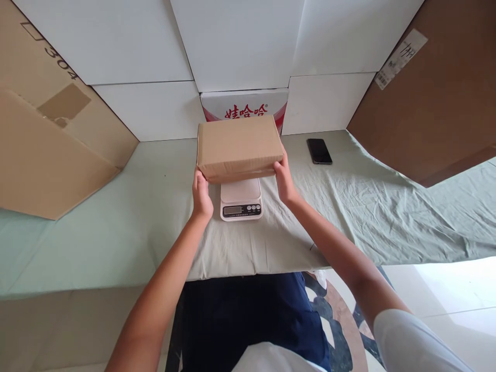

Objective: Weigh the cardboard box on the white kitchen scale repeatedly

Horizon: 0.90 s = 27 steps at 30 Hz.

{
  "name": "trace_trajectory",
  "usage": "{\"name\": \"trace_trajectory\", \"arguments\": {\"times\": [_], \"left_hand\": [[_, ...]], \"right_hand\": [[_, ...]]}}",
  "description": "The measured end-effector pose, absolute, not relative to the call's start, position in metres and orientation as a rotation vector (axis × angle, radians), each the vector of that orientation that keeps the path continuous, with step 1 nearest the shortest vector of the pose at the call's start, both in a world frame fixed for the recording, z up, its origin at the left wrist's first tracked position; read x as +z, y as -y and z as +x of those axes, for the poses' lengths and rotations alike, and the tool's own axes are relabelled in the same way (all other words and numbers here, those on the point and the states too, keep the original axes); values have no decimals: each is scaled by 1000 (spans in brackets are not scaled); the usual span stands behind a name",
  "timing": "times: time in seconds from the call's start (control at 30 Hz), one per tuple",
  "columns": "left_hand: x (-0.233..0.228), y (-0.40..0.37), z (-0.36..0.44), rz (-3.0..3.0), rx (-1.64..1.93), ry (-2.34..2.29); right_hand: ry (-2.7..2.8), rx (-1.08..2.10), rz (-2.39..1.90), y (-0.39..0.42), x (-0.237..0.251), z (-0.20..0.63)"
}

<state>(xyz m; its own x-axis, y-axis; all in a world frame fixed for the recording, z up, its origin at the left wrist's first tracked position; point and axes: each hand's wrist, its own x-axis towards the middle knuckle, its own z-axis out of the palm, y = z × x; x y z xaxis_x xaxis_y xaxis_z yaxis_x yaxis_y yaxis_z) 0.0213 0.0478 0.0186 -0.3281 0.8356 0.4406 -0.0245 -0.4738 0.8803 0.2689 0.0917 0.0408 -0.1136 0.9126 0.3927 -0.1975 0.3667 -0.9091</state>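
A closed brown cardboard box [240, 144] is held between my two hands over a white kitchen scale [241, 199]. My left hand [202, 195] grips the box's near left corner, and my right hand [284, 178] grips the near right corner. Fingers of both hands are partly hidden behind the box. The scale's front, with a dark display and several round buttons, shows below the box's near edge. The back of its weighing plate is covered by the box, so I cannot tell whether the two touch.
A black phone [319, 151] lies to the right on the green cloth [163, 206]. Large cardboard panels stand at the left [70, 139] and right [434, 103]. White panels [240, 41] and a white-and-red printed carton [248, 98] form the back.
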Motion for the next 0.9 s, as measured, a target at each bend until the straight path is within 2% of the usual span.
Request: {"name": "trace_trajectory", "arguments": {"times": [0.23,0.9], "left_hand": [[-2,-3,27,1428,1864,-1119],[-5,-13,21,1345,1868,-1065]], "right_hand": [[1297,1124,-781,-41,14,275],[1358,1171,-850,-41,19,273]]}}
